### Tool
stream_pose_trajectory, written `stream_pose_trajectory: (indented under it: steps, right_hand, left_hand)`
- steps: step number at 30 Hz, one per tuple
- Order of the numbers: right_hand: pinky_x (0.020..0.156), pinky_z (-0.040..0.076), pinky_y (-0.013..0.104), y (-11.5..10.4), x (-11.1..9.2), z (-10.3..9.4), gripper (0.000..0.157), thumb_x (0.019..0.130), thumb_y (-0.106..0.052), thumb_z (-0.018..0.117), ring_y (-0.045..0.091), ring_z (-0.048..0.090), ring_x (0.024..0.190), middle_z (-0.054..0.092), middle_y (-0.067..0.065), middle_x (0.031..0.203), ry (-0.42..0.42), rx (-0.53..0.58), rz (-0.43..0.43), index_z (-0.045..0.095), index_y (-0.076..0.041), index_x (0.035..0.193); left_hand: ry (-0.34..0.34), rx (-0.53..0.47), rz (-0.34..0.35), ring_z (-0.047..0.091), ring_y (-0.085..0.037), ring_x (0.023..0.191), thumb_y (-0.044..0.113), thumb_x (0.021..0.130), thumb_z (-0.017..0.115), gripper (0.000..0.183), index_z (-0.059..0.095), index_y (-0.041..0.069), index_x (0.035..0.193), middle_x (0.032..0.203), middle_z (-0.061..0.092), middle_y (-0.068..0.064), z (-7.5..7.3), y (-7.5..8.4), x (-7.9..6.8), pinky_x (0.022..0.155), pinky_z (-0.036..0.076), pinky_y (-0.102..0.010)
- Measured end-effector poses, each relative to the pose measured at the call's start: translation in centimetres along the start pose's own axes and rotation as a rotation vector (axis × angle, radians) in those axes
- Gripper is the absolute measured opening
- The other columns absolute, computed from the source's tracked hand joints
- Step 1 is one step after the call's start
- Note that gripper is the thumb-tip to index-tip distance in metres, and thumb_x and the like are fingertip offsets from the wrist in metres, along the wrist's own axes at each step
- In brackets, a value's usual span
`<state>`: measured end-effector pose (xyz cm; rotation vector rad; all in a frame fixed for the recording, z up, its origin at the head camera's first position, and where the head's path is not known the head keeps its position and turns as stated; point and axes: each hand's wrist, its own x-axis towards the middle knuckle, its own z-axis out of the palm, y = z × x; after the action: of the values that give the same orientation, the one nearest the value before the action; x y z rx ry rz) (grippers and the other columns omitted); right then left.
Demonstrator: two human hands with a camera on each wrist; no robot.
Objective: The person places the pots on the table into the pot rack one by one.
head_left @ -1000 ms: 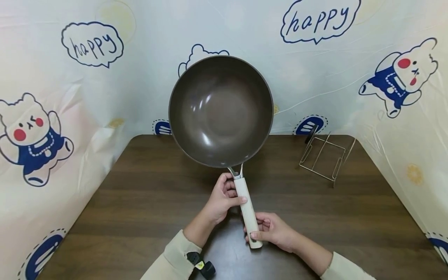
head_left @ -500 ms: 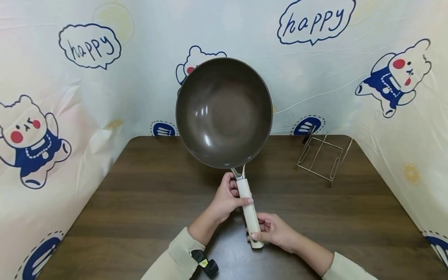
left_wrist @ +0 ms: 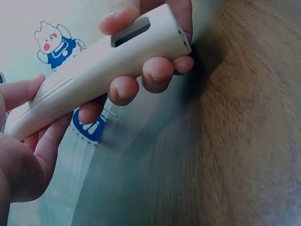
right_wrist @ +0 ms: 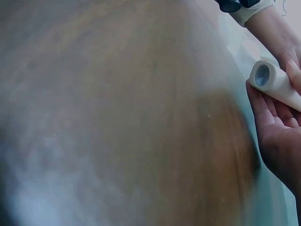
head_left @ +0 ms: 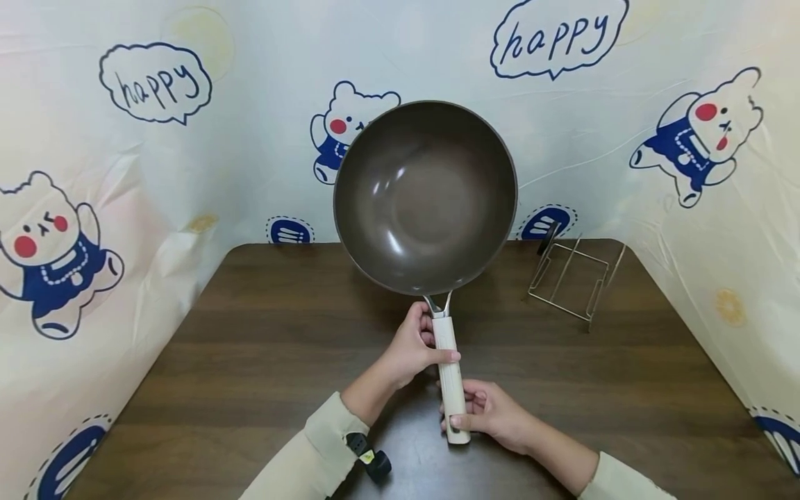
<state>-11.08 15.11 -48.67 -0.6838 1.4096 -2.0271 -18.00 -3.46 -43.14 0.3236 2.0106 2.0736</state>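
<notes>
A deep brown wok [head_left: 425, 201] is held up above the table, its inside facing the head camera. Its pale cream handle [head_left: 447, 378] points down toward the person. My left hand [head_left: 415, 347] grips the handle near the metal fork that joins it to the pan, thumb across the front. Lower down, my right hand [head_left: 494, 415] pinches the handle's end, thumb over the slot. In the left wrist view, fingers [left_wrist: 157, 73] curl beneath the slotted handle end. The wok's underside is hidden.
A brown wooden table [head_left: 237, 389] lies below. On its back right stands a thin metal wire rack [head_left: 570, 281] with a black part at its upper left. Behind and beside the table hangs a printed cloth [head_left: 250, 125] with bears.
The wok has shifted to the right and its handle stands more upright. My left hand has moved right with it, while my right hand has hardly moved at the handle's end.
</notes>
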Motion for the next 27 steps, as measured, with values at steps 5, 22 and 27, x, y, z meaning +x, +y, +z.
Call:
stream_pose_trajectory:
  steps: [5, 22, 27]
  right_hand:
    - [0.082, 0.056, 0.036, -0.3, -0.4, -0.1, 0.059, 0.091, 0.006, 0.062, 0.026, 0.069, 0.096, 0.061, 0.017, 0.106, 0.006, 0.006, 0.006, 0.028, 0.024, 0.135]
    - [0.085, 0.054, 0.038, -0.1, -1.4, -0.3, 0.059, 0.088, 0.007, 0.065, 0.026, 0.068, 0.097, 0.060, 0.015, 0.106, 0.107, 0.018, 0.001, 0.028, 0.024, 0.131]
    - [0.087, 0.054, 0.038, 0.1, -1.3, 0.0, 0.057, 0.086, 0.006, 0.067, 0.028, 0.068, 0.098, 0.059, 0.013, 0.106, 0.151, 0.012, -0.006, 0.030, 0.020, 0.127]
  left_hand:
    - [-0.042, 0.002, -0.025, 0.063, -0.020, 0.081, -0.016, 0.065, 0.081, 0.076, 0.037, 0.003, 0.124, 0.092, 0.053, -0.009, 0.5, 0.5, 0.2, 0.066, 0.054, -0.030]
    - [-0.219, 0.057, -0.008, 0.063, -0.020, 0.080, -0.018, 0.065, 0.080, 0.075, 0.038, 0.003, 0.123, 0.095, 0.055, -0.010, 2.5, 1.3, 1.8, 0.070, 0.053, -0.030]
    - [-0.295, 0.070, -0.030, 0.063, -0.021, 0.085, -0.019, 0.066, 0.078, 0.076, 0.038, 0.003, 0.127, 0.099, 0.055, -0.011, 2.7, 1.7, 2.3, 0.077, 0.054, -0.032]
